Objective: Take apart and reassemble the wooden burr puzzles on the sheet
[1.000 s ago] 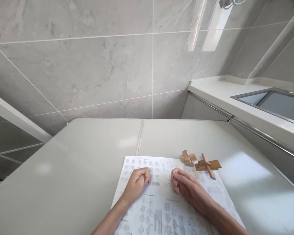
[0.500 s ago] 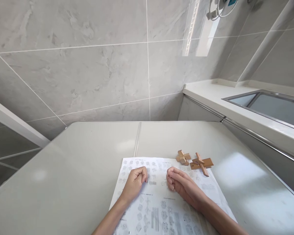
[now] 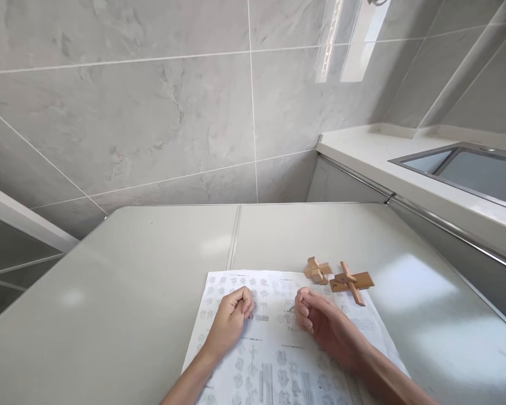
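A large white sheet printed with small diagrams lies on the table, with both hands resting on it. My left hand is curled into a fist over the left half of the sheet, and nothing shows in it. On the right half, my right hand lies on its side, fingers curled in and holding nothing visible. Just beyond it, a small wooden interlocking puzzle sits at the sheet's far edge. To its right is a second wooden puzzle, with crossed sticks through a flat piece marked "2".
The pale table has a seam across its top. A tiled grey wall stands behind it. At the right, a white counter holds a sink. Light glares off the table's right side.
The view has tilted and shifted slightly. My right hand has moved a little to the right, away from the left, with its fingers slightly looser. The left hand and both puzzles stay put.
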`<state>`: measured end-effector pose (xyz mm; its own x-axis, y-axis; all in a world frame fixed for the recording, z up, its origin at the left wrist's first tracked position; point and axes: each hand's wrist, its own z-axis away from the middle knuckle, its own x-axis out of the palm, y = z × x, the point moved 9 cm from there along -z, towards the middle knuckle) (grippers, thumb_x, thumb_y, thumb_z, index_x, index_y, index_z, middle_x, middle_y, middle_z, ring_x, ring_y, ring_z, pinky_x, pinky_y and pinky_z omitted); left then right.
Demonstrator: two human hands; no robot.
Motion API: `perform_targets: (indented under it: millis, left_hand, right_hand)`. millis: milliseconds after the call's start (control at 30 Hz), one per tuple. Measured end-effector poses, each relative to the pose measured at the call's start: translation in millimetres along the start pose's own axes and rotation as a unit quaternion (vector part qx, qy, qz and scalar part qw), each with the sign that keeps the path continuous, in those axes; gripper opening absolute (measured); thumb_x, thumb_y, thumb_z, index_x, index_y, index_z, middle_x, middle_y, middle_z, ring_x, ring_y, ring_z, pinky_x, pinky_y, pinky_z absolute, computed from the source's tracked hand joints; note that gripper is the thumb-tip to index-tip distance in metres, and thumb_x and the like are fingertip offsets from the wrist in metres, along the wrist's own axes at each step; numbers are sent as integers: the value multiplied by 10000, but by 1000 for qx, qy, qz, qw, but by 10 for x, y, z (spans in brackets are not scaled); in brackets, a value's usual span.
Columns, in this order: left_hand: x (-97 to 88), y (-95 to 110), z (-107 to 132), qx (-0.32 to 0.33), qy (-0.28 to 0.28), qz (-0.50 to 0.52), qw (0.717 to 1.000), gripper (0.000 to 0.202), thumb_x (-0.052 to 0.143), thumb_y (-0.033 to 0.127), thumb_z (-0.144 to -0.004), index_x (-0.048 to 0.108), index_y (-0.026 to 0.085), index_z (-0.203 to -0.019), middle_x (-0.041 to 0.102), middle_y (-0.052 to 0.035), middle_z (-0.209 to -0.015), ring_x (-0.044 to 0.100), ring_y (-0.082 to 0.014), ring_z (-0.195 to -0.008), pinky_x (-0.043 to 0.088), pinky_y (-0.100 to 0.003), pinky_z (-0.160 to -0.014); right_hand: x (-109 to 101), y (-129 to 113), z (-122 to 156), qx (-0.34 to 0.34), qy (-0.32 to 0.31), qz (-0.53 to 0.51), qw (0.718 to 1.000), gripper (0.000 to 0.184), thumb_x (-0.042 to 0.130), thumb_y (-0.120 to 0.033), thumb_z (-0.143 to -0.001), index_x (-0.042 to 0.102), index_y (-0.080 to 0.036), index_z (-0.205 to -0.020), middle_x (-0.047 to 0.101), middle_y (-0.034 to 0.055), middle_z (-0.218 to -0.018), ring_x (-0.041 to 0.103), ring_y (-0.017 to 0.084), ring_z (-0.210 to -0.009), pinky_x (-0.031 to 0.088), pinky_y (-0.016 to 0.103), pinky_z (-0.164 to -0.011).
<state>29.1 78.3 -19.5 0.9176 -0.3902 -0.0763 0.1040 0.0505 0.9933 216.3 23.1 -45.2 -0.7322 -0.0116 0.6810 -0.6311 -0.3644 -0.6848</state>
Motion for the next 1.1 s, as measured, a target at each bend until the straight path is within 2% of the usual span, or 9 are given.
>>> perform_targets:
  millis: [133,200,267,333,433,567,767,1100]
  left_hand:
    - [-5,-9,12,-11,-1,2,1000,170,460,137,-743,342,250,-696,389,27,-664,356,-171,-662,320,-323,-661]
    - [-5,-9,17,-16,-2,0,1000,175,459,133,-746,339,250,-694,380,29,-664,343,-171,-660,308,-324,-655]
    - [-3,-7,16,-20,-2,-1,1000,176,457,135,-745,336,250,-690,373,30,-661,332,-170,-657,296,-325,-649]
    - [-3,-2,11,-22,0,-2,1000,171,455,140,-744,338,250,-687,376,28,-661,334,-170,-657,290,-327,-649]
    - [-2,5,4,-22,4,-4,1000,168,451,144,-751,339,248,-682,380,26,-664,340,-171,-658,287,-330,-652]
    - [-4,7,9,-24,8,-6,1000,185,455,146,-774,334,247,-679,376,26,-661,323,-169,-646,281,-329,-640]
    - [1,16,18,-26,7,-13,1000,207,473,147,-798,342,244,-671,386,22,-651,320,-167,-634,266,-325,-619]
    - [25,-31,41,-37,3,-44,998,251,456,182,-964,430,237,-720,426,24,-665,344,-163,-631,279,-307,-608]
  right_hand:
    - [-102,-2,55,10,7,-29,1000,323,795,-400,-1007,642,-187,-818,513,-22,-763,422,118,-628,384,259,-611]
    - [-177,6,82,14,17,-101,995,292,822,-372,-988,657,-186,-836,494,-42,-749,386,101,-597,385,241,-575]
    - [-239,12,103,14,22,-208,978,259,852,-318,-966,665,-183,-846,467,-66,-717,342,85,-564,381,222,-540]
    - [-269,-2,117,3,12,-296,955,304,846,-280,-972,633,-180,-781,413,-91,-661,293,73,-526,358,208,-505]
    - [-278,-33,124,-15,-9,-356,934,436,819,-301,-999,544,-193,-679,313,-121,-592,221,64,-479,300,206,-460]
    - [-266,-19,109,-15,-10,-337,941,473,813,-354,-1001,502,-210,-676,279,-130,-571,177,69,-466,284,216,-451]
    - [-231,-37,95,-16,-12,-316,949,451,803,-363,-1008,513,-206,-700,295,-125,-578,171,73,-478,307,211,-467]
    - [-211,-59,79,-16,-13,-304,953,417,792,-342,-1000,519,-209,-714,308,-122,-575,159,78,-481,325,203,-474]
